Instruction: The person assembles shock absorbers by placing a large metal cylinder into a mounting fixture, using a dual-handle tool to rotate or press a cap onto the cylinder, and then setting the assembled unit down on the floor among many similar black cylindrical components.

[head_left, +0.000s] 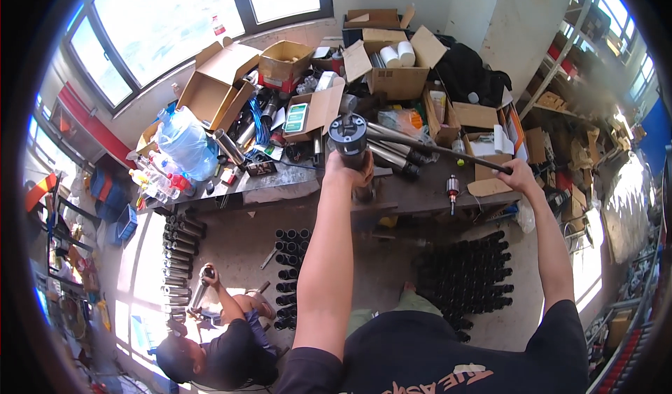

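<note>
our left hand (348, 168) is wrapped round the dark body of a cylinder (348, 138), fingers curled just under its round, slotted metal end, which faces up toward us at twelve o'clock from the knuckles; our right hand (516, 175), out at three o'clock, is closed in a fist round the near end of a long dark rod (455, 153); the rod slants up toward ten o'clock from that fist and reaches the cylinder's side, though we cannot tell whether it joins it or only passes behind.

we judge the cylinder heavy for its girth, stiff, and perhaps slick if there is oil on it; the body below the rim looks the best place to hold, with fingers right round and clear of the slotted face; the rod looks rigid, and its far end gives our fist the most leverage.

the cylinder stands over the near edge of the bench (420, 196); at two o'clock from the left hand lie steel tubes (392, 154), just beside it; a small rotor (453, 191) sits just past three; an open carton (399, 82) is at one, and a bagged water jug (189, 149) at nine; on the floor, rows of black cylinders (469, 275) lie between four and five; a co-worker (238, 348) sits at seven, holding a metal tube (199, 296).
</note>
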`<state>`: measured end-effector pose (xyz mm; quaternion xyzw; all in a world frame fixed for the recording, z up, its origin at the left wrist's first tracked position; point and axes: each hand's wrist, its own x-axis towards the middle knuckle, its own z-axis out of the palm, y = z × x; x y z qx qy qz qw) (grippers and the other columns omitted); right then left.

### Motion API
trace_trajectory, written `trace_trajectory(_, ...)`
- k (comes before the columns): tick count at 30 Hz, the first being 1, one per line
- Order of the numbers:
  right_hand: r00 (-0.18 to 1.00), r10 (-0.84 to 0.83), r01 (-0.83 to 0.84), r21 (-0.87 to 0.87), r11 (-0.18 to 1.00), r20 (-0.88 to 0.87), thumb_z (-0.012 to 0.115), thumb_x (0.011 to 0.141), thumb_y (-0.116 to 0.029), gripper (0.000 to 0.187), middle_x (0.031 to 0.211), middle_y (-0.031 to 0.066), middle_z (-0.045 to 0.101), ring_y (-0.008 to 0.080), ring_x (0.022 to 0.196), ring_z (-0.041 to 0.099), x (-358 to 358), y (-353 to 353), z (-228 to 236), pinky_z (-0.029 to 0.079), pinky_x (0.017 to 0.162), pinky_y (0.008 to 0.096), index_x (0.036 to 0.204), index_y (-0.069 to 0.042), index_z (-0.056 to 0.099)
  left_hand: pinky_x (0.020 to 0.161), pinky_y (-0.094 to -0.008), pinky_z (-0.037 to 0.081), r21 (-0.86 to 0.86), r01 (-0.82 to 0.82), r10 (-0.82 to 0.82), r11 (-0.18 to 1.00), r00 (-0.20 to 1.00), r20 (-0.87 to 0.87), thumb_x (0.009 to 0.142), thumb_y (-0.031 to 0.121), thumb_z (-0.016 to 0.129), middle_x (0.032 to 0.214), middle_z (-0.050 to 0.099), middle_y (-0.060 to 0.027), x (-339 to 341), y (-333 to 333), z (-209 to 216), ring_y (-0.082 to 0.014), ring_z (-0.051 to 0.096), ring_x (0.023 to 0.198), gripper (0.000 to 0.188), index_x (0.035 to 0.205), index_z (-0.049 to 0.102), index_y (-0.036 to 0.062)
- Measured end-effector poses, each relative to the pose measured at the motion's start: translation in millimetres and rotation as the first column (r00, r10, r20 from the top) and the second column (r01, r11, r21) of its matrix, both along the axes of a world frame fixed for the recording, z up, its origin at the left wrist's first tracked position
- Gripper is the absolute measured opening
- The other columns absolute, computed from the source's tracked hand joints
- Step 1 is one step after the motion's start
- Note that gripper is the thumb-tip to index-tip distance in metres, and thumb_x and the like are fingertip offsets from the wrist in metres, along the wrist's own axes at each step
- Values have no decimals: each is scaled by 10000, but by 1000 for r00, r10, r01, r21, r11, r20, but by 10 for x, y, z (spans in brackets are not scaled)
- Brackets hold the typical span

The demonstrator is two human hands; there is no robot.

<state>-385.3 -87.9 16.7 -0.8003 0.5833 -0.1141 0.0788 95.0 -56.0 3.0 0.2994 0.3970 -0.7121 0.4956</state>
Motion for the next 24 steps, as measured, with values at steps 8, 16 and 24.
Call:
trace_trajectory(8,884,-462,428,-285,858,-65,716,762,-320,265,803,223,690,404,818,682,606,1060,-56,551,759,468,858,-80,772,650,-502,634,374,-28,97,927,981,-166,677,169,823,1317,378,-281,274,5,98,-379,633,945,899,1341,252,-35)
trace_trajectory(16,803,-590,537,-331,776,-83,685,773,-308,240,849,203,701,395,845,681,774,1184,37,550,776,470,871,-107,772,615,-493,639,465,-51,146,884,974,-171,829,137,724,1337,365,-303,286,-21,81,-416,503,1158,501,1231,499,-59)
trace_trajectory(24,801,-597,549,-335,766,-50,691,785,-326,245,862,192,710,402,846,685,858,1233,24,551,774,477,900,-129,779,601,-530,633,528,-72,192,846,965,-176,851,150,703,1340,334,-293,367,-89,24,-439,515,1115,530,1262,446,-63)
